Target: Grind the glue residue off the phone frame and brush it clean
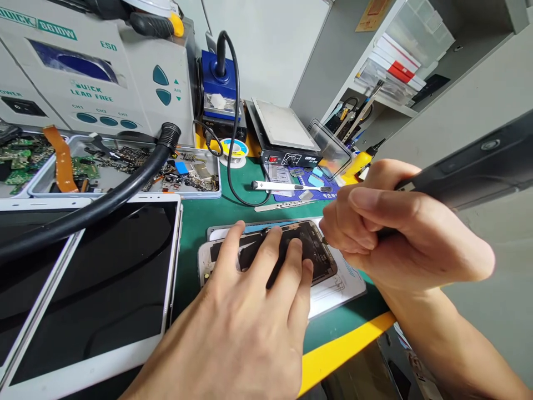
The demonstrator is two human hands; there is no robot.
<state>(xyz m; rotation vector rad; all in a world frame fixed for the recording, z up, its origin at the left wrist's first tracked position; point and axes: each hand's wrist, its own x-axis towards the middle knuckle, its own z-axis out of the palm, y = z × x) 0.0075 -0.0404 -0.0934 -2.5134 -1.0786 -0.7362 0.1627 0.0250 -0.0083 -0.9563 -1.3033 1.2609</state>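
Observation:
My left hand (254, 311) lies over an opened smartphone (318, 250), its fingers spread and its fingertips pressing down on the dark inner parts. The phone's pale frame shows at the left, and its middle is partly covered by my fingers. Under it lies a white sheet or pad (347, 289) with printed lines. My right hand (395, 228) is closed round a thick dark grey handheld tool (478, 161) with a round button, slanting up to the right. The tool's tip is hidden behind my fist at the phone's right end.
Two white-framed tablets (120, 278) lie at the left, crossed by a black hose (116, 205). Behind are a tray (214, 191) of circuit boards, a grey hot-air station (137, 100), a black heating plate (287, 158) and a white brush (287, 186). The yellow table edge (345, 350) runs in front.

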